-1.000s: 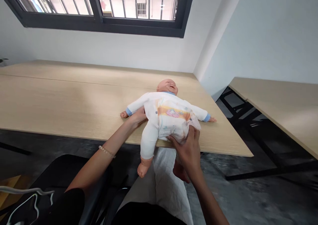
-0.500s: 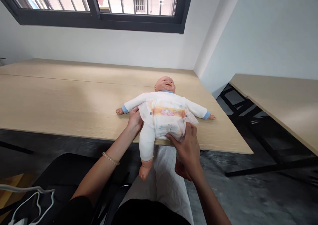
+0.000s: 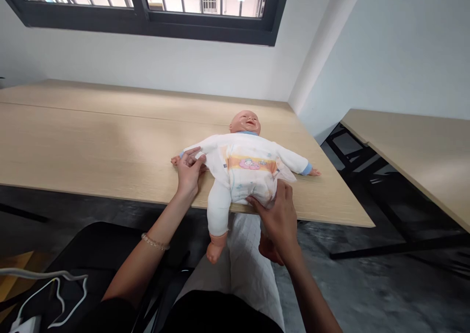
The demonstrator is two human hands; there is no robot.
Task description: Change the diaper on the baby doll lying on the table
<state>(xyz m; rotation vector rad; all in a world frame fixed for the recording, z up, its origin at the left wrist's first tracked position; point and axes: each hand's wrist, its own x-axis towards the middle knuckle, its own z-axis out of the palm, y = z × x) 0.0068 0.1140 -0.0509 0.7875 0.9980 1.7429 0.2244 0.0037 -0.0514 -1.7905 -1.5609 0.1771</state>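
A baby doll (image 3: 249, 142) in a white suit with blue cuffs lies on its back, its legs hanging over the table edge. Around its hips and belly is a white diaper (image 3: 253, 181) with an orange printed band; its side wings stick out loosely. My left hand (image 3: 189, 169) is beside the doll's sleeve, thumb and bent fingers at the outer edge of the left-side wing, seemingly pinching it. My right hand (image 3: 279, 208) grips the diaper's lower right side at the leg opening, thumb across the front. It hides most of the doll's leg there.
The doll rests on a light wooden table (image 3: 91, 147) against a wall under a barred window (image 3: 205, 0). A second table (image 3: 422, 152) stands to the right across a gap. A black chair (image 3: 95, 249) and white cables (image 3: 55, 279) are at lower left.
My left hand has moved left and slightly up, from under the wing to its outer edge near the sleeve. My right hand keeps its hold on the diaper.
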